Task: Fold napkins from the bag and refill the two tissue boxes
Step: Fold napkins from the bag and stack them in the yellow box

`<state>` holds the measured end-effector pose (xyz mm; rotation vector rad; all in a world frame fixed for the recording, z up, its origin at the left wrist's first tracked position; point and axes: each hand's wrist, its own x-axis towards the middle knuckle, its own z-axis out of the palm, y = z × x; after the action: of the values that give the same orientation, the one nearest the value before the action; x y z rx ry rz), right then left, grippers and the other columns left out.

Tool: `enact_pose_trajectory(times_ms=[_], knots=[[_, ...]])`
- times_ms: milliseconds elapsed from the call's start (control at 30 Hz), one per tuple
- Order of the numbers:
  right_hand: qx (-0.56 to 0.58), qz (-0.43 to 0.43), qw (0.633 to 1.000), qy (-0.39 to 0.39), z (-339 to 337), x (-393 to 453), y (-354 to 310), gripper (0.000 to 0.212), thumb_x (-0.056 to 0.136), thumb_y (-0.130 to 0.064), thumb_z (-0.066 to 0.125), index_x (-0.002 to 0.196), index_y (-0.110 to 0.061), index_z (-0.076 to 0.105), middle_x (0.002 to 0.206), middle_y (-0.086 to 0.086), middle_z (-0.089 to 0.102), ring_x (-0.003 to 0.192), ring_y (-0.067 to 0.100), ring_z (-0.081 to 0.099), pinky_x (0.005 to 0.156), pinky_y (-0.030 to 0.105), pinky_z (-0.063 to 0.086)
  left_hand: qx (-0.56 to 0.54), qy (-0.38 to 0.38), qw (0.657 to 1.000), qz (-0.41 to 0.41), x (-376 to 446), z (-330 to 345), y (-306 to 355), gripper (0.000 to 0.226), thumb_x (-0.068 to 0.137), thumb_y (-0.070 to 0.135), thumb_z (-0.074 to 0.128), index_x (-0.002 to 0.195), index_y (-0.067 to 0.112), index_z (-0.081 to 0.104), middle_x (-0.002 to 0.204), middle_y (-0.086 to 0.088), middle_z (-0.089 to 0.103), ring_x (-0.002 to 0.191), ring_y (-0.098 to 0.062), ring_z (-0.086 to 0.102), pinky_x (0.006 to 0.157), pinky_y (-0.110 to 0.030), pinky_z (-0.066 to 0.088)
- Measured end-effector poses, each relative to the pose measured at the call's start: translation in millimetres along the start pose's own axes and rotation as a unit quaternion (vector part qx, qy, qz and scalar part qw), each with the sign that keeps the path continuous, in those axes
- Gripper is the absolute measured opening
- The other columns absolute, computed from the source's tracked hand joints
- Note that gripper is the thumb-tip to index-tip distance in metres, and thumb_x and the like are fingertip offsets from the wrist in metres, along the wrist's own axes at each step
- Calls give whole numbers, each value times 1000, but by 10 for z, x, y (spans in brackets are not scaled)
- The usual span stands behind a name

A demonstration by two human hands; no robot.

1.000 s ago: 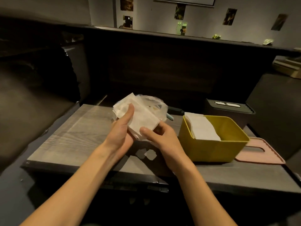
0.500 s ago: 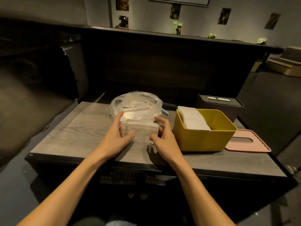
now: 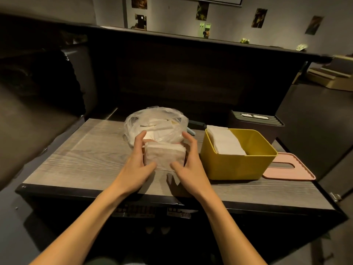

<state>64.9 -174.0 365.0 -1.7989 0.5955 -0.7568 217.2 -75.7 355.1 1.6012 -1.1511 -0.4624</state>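
A stack of white folded napkins (image 3: 165,156) stands on the grey wooden table (image 3: 86,155) in front of a clear plastic bag (image 3: 154,123) with more napkins inside. My left hand (image 3: 138,161) grips the stack's left side, thumb in front and fingers behind. My right hand (image 3: 188,161) grips its right side the same way. To the right, the open yellow tissue box (image 3: 238,163) holds a slanted pile of white napkins (image 3: 225,142) along its left wall. Its pink lid (image 3: 288,167) lies flat further right. A dark tissue box (image 3: 256,121) with a slotted lid stands behind.
A dark partition wall rises behind the table. A dark sofa lies to the left. A small blue-tipped object (image 3: 191,131) pokes out behind the bag. Bare table surface stretches left of my hands. Steps show at the far right.
The napkins were held up and tilted a second ago; both hands have brought them down and squared them into an upright stack on the table.
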Motion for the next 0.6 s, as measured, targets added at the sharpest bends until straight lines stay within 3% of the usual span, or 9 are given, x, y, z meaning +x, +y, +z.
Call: enact_pose_trajectory(times_ms=[100,167,267,333,400,467,533,600], knots=[[-15,2,1000,-10,18,0,52,89,88,3,62,151,-45,23,138,-18,45,123,0,55,98,20,53,13,-30,999,-3,16,-12,-26,92,91,-10,61,143,44,7,133,12,44,110,10,56,90,-17,50],[-10,4,1000,-2,17,10,71,87,87,-3,63,150,-47,22,145,-10,41,129,8,51,104,28,53,-1,-39,999,-16,41,-36,-38,90,93,-7,61,141,43,4,136,7,40,117,1,54,92,-17,49],[-53,-2,998,-25,32,14,95,85,90,-8,64,152,-47,21,149,-13,34,130,-1,44,99,10,46,1,-61,998,-23,32,-50,-42,87,95,-1,62,144,42,4,136,12,41,122,-3,52,100,-19,47],[-42,-4,999,9,29,20,113,78,94,-9,63,152,-45,25,151,-12,38,132,2,47,108,21,48,-2,-38,999,-16,14,-42,-18,79,98,-2,58,145,39,9,135,10,45,117,0,56,96,-16,50],[-21,-7,998,61,18,17,107,68,99,-9,62,149,-45,33,145,-14,48,129,4,53,106,32,54,-23,-1,1000,-7,5,-43,23,72,100,-4,54,146,35,14,133,8,47,112,7,59,86,-10,51],[-3,-19,995,94,4,0,85,63,100,-9,63,148,-42,39,137,-22,52,126,-3,54,97,24,56,-38,17,999,7,-1,-47,40,70,100,-7,53,143,34,15,133,11,45,108,18,57,83,-6,50],[-12,-20,996,89,-6,-14,93,63,99,-13,66,149,-40,39,134,-26,53,123,-9,54,96,20,55,-27,6,1000,11,-8,-38,27,73,99,-4,56,144,34,13,132,11,44,111,10,59,85,-7,50],[-44,-5,997,61,-2,-17,99,65,97,-17,69,151,-38,38,137,-21,56,124,-6,55,103,25,54,0,-23,1000,6,-21,-26,33,78,98,0,61,148,33,10,132,12,45,111,7,57,87,-4,46]])
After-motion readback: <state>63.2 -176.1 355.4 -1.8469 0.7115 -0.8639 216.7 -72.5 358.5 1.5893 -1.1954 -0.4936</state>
